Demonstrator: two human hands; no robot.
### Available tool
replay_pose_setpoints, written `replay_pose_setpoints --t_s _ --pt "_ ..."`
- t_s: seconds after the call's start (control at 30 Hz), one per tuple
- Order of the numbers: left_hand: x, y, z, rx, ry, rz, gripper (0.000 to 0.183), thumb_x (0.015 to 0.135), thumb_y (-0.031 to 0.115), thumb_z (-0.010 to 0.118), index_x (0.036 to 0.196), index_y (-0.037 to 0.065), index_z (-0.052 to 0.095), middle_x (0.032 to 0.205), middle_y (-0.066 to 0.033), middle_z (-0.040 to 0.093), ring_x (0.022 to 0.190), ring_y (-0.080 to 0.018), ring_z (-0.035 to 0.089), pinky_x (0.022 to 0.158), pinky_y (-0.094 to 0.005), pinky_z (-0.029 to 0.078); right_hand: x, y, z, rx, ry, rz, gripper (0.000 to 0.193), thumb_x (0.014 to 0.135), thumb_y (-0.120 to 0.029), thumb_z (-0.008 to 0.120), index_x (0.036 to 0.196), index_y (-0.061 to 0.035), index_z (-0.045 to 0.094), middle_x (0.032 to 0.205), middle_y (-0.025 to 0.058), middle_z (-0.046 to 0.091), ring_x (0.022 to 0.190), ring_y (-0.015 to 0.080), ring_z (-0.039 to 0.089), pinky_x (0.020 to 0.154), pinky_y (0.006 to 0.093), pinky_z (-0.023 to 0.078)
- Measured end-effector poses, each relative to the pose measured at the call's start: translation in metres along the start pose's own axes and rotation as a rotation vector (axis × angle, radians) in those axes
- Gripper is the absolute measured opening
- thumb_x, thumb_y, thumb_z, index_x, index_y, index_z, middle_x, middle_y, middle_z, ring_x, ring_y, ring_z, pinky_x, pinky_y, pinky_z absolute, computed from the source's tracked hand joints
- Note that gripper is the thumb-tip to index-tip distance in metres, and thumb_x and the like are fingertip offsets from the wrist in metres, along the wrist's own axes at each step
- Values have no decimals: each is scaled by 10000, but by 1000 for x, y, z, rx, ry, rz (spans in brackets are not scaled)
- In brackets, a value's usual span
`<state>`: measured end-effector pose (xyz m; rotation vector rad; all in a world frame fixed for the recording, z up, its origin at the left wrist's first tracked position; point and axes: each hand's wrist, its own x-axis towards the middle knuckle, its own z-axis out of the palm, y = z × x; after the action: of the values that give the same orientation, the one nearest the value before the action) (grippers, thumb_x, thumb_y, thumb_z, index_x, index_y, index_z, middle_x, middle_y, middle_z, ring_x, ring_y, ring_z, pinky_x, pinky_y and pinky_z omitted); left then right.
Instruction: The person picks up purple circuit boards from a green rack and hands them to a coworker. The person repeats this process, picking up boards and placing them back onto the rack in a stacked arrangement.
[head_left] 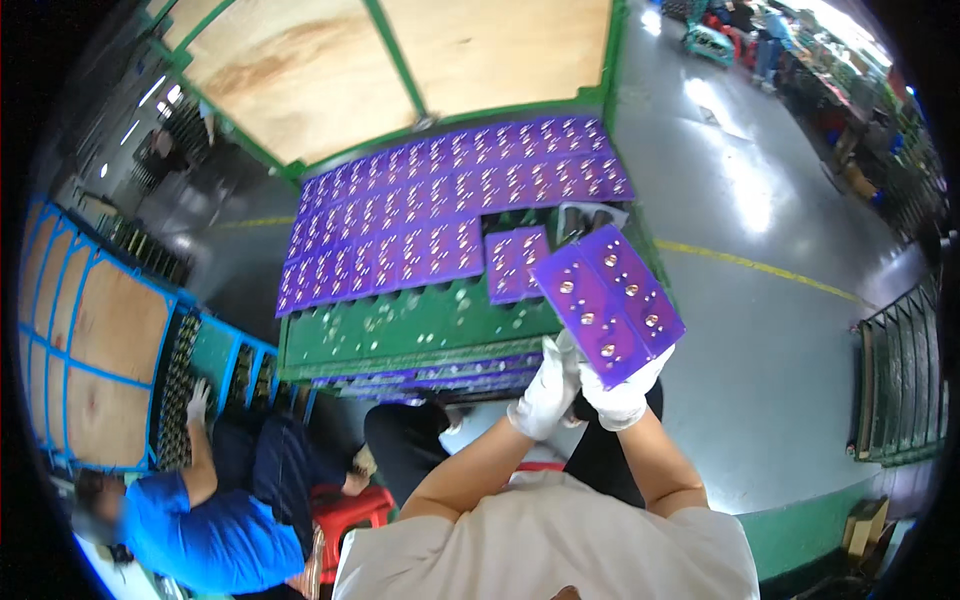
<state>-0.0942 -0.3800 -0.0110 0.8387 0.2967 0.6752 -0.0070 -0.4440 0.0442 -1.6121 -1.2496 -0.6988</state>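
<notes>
A purple rectangular panel point(608, 300) with several shiny metal round pieces on its face is held up, tilted, in front of me. My right hand point(625, 398), in a white glove, is closed on the panel's lower end, its fingers partly hidden behind it. My left hand point(545, 397), also white-gloved, is beside the panel's lower left edge with fingers stretched upward; whether they touch it I cannot tell. Just beyond the panel, a smaller purple piece point(516, 264) lies on the green rack point(400, 335). Rows of similar purple panels point(400, 205) cover the rack's far part.
Behind the rack stand wooden boards in a green frame point(505, 50). A clear plastic-looking piece point(590, 218) lies near the rack's right edge. At left, a person in blue point(215, 530) works by a blue-framed rack point(100, 330). A red stool point(350, 515) stands between us.
</notes>
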Motion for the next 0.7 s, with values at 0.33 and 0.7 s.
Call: replay_pose_setpoints --t_s 0.33,0.7 --pt "-73 157 -31 -405 114 188 666 959 546 280 1423 68 306 1360 -220 435 1204 -476 459 1010 -571 392 -19 -112 31 531 -285 -193 443 690 -192 722 1094 -34 632 1284 267 491 1205 446 470 990 513 394" --pt "-146 208 -82 -749 -5 300 740 918 600 351 1460 105 260 1419 -244 361 1273 -543 328 1028 -625 321 19 72 119 -76 -18 410 609 824 -400 679 1197 43 489 1181 256 497 1105 385 490 967 459 390"
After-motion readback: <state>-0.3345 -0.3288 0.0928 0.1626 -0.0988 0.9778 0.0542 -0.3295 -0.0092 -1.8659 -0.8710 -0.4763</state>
